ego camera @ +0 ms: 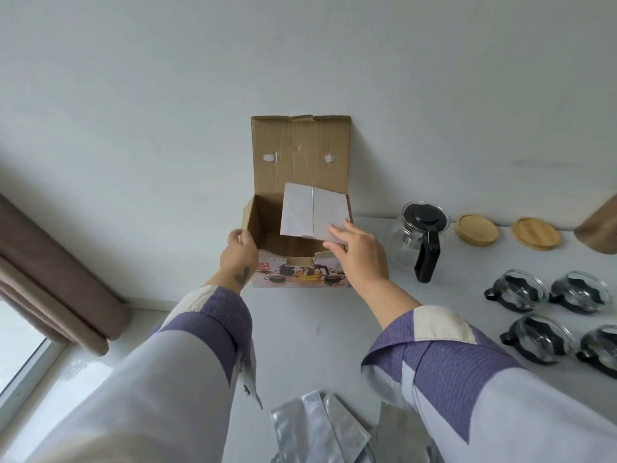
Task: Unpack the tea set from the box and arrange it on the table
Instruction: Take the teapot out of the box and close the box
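Left hand point(238, 250) curled over the box's point(267, 225) near-left corner, thumb and fingers pinching the wall, steadying it. Right hand point(357, 253) at the near-right corner, fingers nearly straight, pressed on the lower right edge of a grey card insert point(312, 212); thumb hidden, so a true pinch cannot be confirmed. Insert propped half out of the box, leaning back toward the raised lid point(300, 152), long axis roughly upright, fold line down its middle. Insert far closer to the right hand than the left; likely an upward lift from there. Box interior below looks bare, though partly hidden. Well to the right on the table point(317, 345): teapot point(419, 235), 2 wooden lids point(475, 228), 4 glass cups point(521, 290). Foil packets point(317, 426) at the near edge.
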A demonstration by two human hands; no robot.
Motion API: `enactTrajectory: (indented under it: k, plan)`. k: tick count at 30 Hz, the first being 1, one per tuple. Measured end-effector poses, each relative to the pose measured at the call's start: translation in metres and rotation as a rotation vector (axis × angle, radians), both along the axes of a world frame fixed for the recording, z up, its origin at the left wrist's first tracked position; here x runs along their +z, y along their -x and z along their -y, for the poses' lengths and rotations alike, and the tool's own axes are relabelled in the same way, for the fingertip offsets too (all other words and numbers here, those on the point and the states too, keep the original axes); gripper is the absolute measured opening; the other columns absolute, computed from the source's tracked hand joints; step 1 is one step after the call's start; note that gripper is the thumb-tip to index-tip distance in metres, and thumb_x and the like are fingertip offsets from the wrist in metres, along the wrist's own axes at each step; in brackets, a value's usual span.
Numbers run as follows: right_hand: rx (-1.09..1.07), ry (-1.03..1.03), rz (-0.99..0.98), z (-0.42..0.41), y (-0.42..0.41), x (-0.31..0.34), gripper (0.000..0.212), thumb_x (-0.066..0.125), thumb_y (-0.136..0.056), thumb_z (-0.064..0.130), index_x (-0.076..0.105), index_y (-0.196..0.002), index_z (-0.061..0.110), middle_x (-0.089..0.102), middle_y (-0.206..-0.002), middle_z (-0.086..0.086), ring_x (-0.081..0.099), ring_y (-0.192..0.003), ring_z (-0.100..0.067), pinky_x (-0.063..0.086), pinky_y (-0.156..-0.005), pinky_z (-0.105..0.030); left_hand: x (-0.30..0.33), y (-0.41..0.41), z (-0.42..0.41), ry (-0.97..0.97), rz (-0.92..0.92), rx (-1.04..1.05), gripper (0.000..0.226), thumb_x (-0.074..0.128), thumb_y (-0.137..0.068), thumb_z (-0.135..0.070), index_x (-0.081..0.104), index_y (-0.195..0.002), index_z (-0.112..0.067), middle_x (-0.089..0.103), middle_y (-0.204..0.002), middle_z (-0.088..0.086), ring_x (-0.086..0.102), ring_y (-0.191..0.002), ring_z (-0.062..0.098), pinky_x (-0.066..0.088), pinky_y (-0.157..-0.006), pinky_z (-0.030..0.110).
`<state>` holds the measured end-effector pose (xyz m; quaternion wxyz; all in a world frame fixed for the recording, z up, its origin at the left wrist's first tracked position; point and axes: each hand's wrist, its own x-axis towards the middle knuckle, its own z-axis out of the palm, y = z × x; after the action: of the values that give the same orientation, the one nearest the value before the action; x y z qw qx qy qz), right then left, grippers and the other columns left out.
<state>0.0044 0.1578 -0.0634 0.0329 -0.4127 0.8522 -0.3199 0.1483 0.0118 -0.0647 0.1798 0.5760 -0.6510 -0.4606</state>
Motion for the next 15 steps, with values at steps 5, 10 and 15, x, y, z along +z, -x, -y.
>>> enactTrajectory:
  k: [5,10,15]
  plan:
    - [-0.031,-0.032,-0.032,-0.002,0.002,0.0,0.044,0.06,-0.09,0.037,0.055,-0.132,0.028,0.046,-0.145,0.002,0.044,-0.131,-0.024,0.044,-0.101,-0.035,0.017,0.006,0.0,0.286,-0.077,0.249,0.046,0.025,-0.102,-0.033,0.034,-0.14,-0.009,0.05,-0.136,0.014,0.051,-0.12,0.032,0.043,-0.099,0.042]
    - [-0.03,-0.037,-0.043,-0.005,0.005,-0.002,0.047,0.061,-0.087,0.044,0.056,-0.131,0.029,0.048,-0.144,0.005,0.042,-0.128,-0.023,0.047,-0.091,-0.035,0.022,0.014,-0.001,0.522,-0.019,-0.086,0.046,0.019,-0.104,-0.032,0.047,-0.135,-0.013,0.057,-0.13,0.013,0.052,-0.119,0.031,0.042,-0.095,0.036]
    - [-0.031,0.044,0.014,0.002,0.022,-0.004,0.048,0.061,-0.086,0.049,0.061,-0.127,0.024,0.051,-0.141,0.002,0.045,-0.127,-0.023,0.043,-0.096,-0.034,0.002,0.019,0.006,0.451,0.244,-0.342,0.049,0.015,-0.104,-0.026,0.023,-0.15,-0.011,0.013,-0.16,0.002,0.024,-0.144,0.02,0.028,-0.111,0.036]
